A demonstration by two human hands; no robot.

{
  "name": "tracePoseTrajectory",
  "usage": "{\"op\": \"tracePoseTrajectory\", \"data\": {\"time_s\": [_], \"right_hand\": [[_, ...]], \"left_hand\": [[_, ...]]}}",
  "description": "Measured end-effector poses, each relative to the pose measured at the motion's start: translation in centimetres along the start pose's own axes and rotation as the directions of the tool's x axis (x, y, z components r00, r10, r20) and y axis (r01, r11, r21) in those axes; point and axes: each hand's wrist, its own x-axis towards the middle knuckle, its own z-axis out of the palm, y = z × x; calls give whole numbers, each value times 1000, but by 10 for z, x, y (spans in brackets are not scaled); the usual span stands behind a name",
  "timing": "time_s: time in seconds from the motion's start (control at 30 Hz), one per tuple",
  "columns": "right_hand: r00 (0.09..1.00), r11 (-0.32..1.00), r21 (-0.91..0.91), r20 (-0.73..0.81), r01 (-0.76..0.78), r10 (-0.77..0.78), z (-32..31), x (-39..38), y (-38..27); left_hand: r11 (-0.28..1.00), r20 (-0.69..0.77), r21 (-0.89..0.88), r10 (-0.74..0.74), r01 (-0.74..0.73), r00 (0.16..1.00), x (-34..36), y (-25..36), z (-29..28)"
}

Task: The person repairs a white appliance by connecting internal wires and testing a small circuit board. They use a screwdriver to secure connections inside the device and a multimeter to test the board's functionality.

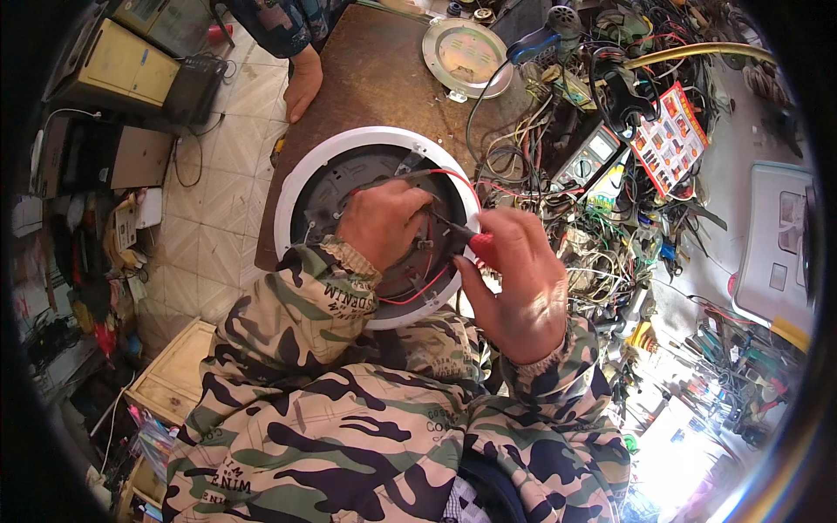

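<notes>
Red-handled screwdriver (471,237) grasped by right hand (514,288) fingers, tip inside round white appliance (296,183), left hand (384,222) clenched on its parts

Pale tiled floor (222,187) on the left with stacked old boxes (131,70), brown surface (366,78) up top, cables (602,218) piled everywhere, bright daylight lower right.

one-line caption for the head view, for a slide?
Right hand works a red-handled screwdriver into a round white appliance base steadied by the left hand, beside tangled wires.
</notes>
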Motion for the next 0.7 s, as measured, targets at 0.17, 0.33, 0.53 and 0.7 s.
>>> {"op": "tracePoseTrajectory", "data": {"time_s": [0.17,0.33,0.53,0.7], "right_hand": [[997,996,-92,71,-2,8,-7,-5,2],[982,985,-20,-82,-170,168,-1,-4,-11],[989,995,61,-116,-83,90,-6,-14,1],[919,914,307,-206,-264,335,-18,-29,3]], "left_hand": [[1000,6,24,12,-12,1000,0,-4,1],[999,12,50,7,-8,1000,1,0,-1],[997,-6,63,48,-47,999,0,-3,-1],[997,-8,46,65,-64,998,-2,0,-5]]}}
